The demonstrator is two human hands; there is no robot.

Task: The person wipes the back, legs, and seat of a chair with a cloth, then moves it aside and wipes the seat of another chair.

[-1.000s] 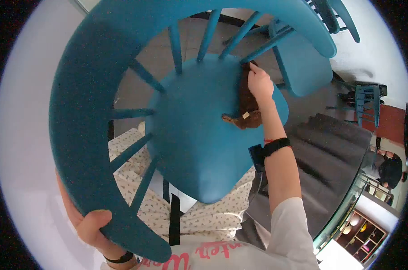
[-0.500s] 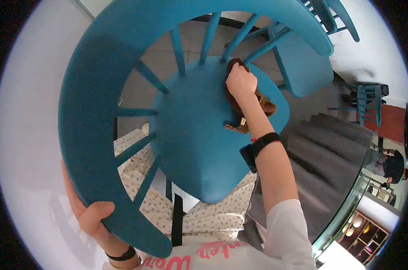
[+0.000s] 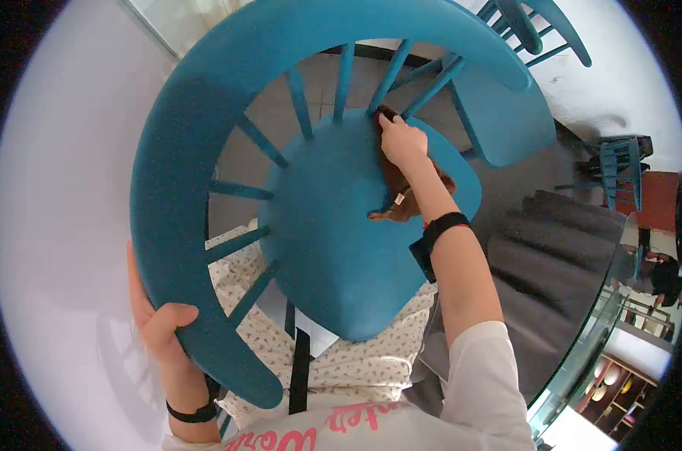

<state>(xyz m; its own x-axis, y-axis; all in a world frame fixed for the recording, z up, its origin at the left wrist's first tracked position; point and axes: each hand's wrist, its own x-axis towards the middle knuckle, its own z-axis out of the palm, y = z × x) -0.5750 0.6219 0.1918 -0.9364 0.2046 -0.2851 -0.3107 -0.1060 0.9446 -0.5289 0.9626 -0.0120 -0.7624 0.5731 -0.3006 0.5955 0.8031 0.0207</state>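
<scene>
A blue wooden chair [image 3: 333,255] with a curved back rail and several spindles fills the middle of the head view. My left hand [image 3: 164,323] is closed around the lower left part of the rail, thumb on top. On the far part of the seat, by the base of the spindles, my right hand [image 3: 402,141] presses on a crumpled brown cloth [image 3: 392,177]. Fingers are bent onto the cloth, and a small pale tag shows on it. My forearm hides part of the cloth.
Another blue chair [image 3: 506,113] stands just beyond, with more chairs [image 3: 619,173] farther right. A dark grey pleated cover [image 3: 551,263] lies to the right, beside a glass edge. A white wall [image 3: 63,225] runs along the left. A person [image 3: 665,278] is in the far background.
The chair back has shifted slightly right in view, my left hand with it. My right hand and the cloth have moved only a little, still by the spindles.
</scene>
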